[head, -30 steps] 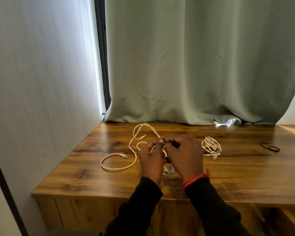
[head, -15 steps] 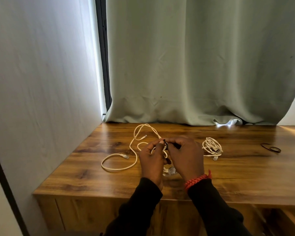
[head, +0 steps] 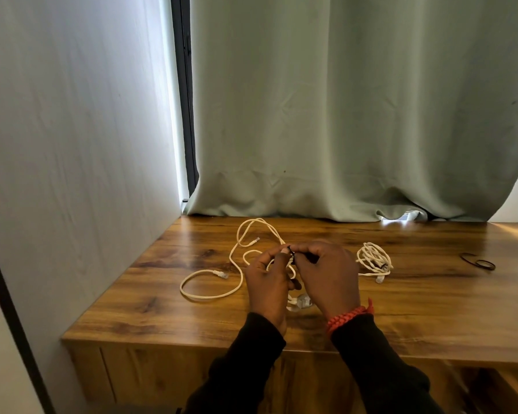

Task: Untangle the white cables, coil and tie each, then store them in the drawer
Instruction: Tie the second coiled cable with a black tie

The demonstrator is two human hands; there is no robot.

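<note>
A loose white cable sprawls in open loops on the wooden top, left of my hands. Between my hands is a small coil of white cable, mostly hidden by them, with its clear plug hanging below. My left hand holds this coil. My right hand pinches a thin black tie at the coil's top, where both sets of fingertips meet. To the right lies another coiled white cable, bound with a black tie.
Black ties lie at the far right of the top. A green curtain hangs behind, a grey wall stands at the left. An open drawer shows at the bottom right, below the top's front edge.
Both hands stay together at the coil, their fingers shifting slightly around the black tie. The cables on the top have not moved.
</note>
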